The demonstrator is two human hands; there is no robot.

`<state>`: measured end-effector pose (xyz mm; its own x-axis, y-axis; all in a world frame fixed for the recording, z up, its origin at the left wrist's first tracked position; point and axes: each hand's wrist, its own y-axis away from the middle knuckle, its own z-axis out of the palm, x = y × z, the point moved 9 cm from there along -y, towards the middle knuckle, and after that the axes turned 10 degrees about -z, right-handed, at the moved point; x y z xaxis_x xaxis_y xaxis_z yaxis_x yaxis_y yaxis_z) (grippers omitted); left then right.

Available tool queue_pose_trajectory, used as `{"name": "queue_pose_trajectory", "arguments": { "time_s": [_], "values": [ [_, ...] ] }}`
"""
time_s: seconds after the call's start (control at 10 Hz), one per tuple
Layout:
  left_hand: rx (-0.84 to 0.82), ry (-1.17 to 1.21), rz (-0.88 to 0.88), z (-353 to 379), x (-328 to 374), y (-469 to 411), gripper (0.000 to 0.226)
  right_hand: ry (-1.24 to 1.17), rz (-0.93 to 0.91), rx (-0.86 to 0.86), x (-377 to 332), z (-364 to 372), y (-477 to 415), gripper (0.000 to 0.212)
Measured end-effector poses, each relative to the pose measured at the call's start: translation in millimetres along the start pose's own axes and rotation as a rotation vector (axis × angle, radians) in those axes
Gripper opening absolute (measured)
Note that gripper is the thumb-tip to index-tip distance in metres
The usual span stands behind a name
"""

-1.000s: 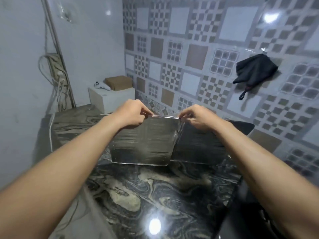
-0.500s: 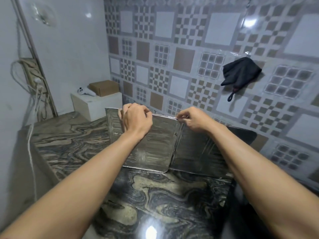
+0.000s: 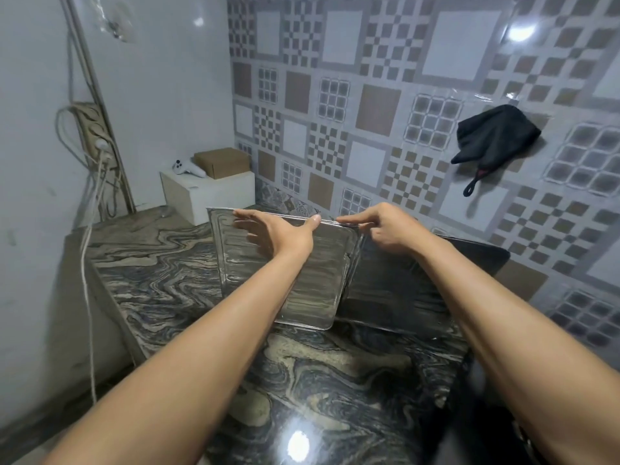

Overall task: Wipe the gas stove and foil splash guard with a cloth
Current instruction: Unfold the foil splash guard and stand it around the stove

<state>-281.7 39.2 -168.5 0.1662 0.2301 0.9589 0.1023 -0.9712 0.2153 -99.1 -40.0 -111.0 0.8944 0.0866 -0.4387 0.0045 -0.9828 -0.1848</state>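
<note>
The foil splash guard (image 3: 312,286) stands upright on the marble counter (image 3: 335,374), folded into panels: a bright left panel and a darker right panel (image 3: 399,290). My left hand (image 3: 278,231) lies flat against the left panel, fingers spread, thumb on the top edge. My right hand (image 3: 379,226) pinches the top edge near the fold. A black cloth (image 3: 493,135) hangs on the tiled wall at the right, away from both hands. No gas stove is in view.
A white box (image 3: 208,193) carrying a cardboard box (image 3: 223,162) and a white controller (image 3: 184,167) sits in the back corner. A power strip (image 3: 95,135) with cables hangs on the left wall. The counter's left edge (image 3: 110,297) drops off beside the guard.
The left panel has swung open to the left. My left hand went from gripping the top edge to lying open and flat on that panel. My right hand stayed pinching the edge.
</note>
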Motion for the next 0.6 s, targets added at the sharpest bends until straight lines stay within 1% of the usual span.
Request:
{"name": "queue_pose_trajectory", "arguments": {
  "time_s": [0.2,0.3,0.4,0.5,0.6],
  "values": [
    [-0.045,0.005,-0.088,0,-2,-4,0.143,-0.038,-0.042,0.004,3,2,-4,0.075],
    [-0.105,0.016,-0.102,4,1,-4,0.142,-0.011,-0.056,-0.002,7,2,-7,0.078],
    [-0.104,0.036,-0.130,4,1,-6,0.122,0.017,-0.070,-0.010,12,4,-10,0.068],
    [-0.049,0.009,-0.117,1,2,-5,0.098,0.033,-0.095,0.048,12,-1,-11,0.052],
    [0.028,0.082,-0.158,-12,-2,-12,0.100,0.097,-0.112,0.101,14,0,-14,0.070]
  ]
}}
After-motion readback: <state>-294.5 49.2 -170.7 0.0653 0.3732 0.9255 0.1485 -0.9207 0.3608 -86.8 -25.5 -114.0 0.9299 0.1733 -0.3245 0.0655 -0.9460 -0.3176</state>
